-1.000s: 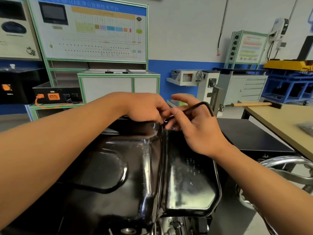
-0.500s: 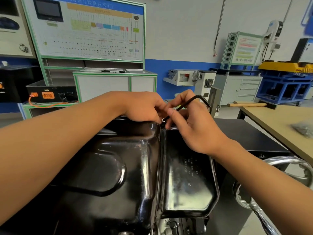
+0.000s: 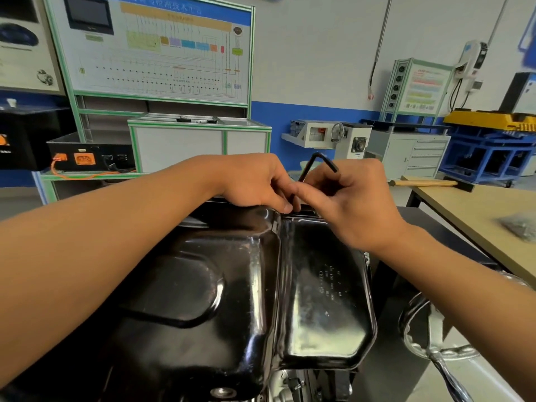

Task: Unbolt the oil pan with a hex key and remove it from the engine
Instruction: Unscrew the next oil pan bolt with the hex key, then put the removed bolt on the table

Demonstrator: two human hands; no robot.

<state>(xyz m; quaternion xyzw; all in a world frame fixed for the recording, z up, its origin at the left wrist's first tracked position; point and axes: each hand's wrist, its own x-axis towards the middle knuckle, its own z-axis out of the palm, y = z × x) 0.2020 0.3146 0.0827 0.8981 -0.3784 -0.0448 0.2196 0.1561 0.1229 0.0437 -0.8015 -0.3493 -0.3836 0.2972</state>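
Black oil pan (image 3: 232, 285) fills lower centre, its stamped marks at right too small to read; at its far rim, mid-frame, left hand (image 3: 255, 181) curls fingers beside the foot of the upright hex key (image 3: 307, 169), grip unclear; right hand (image 3: 356, 198) pinches its shaft.
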